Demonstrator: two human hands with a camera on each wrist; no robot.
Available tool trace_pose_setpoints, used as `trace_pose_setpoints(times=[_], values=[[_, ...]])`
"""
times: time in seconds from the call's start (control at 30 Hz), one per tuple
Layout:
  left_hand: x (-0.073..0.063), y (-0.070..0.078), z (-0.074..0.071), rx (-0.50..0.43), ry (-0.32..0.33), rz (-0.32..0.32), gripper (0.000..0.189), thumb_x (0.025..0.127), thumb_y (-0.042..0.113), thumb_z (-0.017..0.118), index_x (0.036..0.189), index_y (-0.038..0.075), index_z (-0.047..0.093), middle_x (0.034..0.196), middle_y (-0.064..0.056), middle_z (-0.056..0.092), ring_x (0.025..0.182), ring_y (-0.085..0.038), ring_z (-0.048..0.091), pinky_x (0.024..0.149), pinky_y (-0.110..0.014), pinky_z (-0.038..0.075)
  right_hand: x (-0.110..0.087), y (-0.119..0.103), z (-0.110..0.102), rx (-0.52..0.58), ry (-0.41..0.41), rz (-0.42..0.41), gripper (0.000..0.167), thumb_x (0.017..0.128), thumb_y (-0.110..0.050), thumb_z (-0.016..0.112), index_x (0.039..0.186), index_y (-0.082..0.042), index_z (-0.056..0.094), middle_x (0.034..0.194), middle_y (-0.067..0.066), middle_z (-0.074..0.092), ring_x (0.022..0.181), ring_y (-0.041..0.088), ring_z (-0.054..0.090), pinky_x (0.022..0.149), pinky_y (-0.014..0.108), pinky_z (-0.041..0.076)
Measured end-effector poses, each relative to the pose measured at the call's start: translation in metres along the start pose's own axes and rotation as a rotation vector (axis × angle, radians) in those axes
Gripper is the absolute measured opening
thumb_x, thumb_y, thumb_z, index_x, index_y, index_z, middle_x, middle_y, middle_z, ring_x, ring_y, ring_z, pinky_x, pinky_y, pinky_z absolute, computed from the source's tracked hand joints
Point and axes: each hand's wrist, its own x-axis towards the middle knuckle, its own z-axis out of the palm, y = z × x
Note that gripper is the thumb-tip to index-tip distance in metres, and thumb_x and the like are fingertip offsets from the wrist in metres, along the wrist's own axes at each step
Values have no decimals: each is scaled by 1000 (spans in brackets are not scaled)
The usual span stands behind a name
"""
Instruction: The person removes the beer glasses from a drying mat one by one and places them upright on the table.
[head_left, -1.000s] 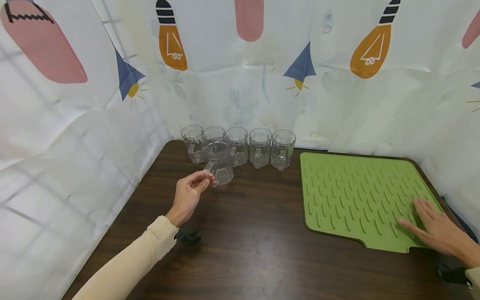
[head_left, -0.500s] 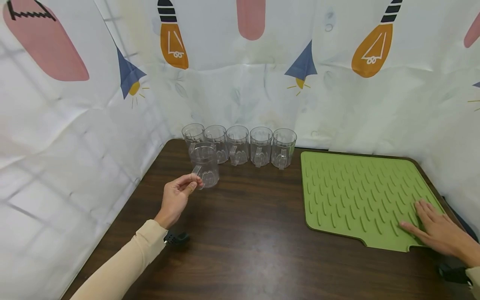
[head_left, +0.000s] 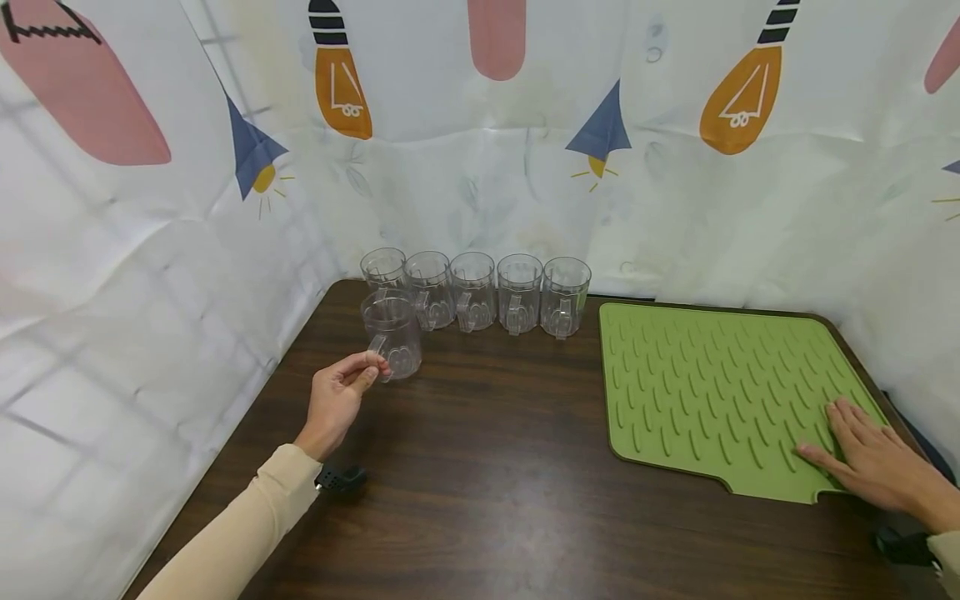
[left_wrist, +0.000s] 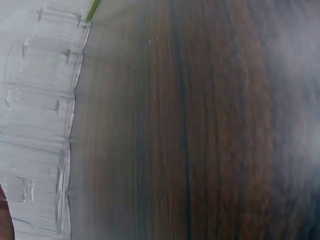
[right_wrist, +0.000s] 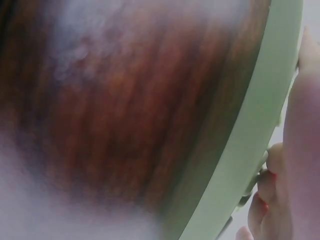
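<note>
In the head view my left hand (head_left: 335,403) pinches the handle of a clear mug (head_left: 396,340), which stands upright in front of the left end of a row of clear mugs. That row holds several, among them the leftmost mug (head_left: 383,263), partly hidden behind the held one, and the rightmost mug (head_left: 566,296). My right hand (head_left: 873,454) rests with fingers straight on the right front part of a green ridged mat (head_left: 705,383). The left wrist view catches a fingertip at its left edge beside the mugs (left_wrist: 37,115). The mat's edge (right_wrist: 235,145) and my fingers (right_wrist: 270,200) show in the right wrist view.
A dark wooden table (head_left: 510,483) carries everything. Patterned white cloth (head_left: 480,183) hangs right behind the mug row and along the left side. The mat lies to the right of the mugs, near the table's right edge.
My left hand has carried the mug leftward and slightly nearer, from before the second mug to before the leftmost one. My right hand stays on the mat.
</note>
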Motion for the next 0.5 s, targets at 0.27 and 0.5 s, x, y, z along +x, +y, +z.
trace_pose_setpoints(times=[0.27,0.5], values=[[0,-5,-8,28,9,-13,18,100,-1,64,114,-11,69,93,20,74,90,3,73,89,-12,58,0,-3,-1,-18,-8,7,109,106,-62,41,154,20,-11,155,48,-19,146,65,-16,109,85,0],[-1,-9,-15,26,5,-11,21,101,2,64,116,-11,69,96,18,75,91,3,74,91,-14,59,0,-3,-1,-29,-8,8,109,106,-63,41,154,21,-11,155,49,-18,146,65,-14,108,84,2]])
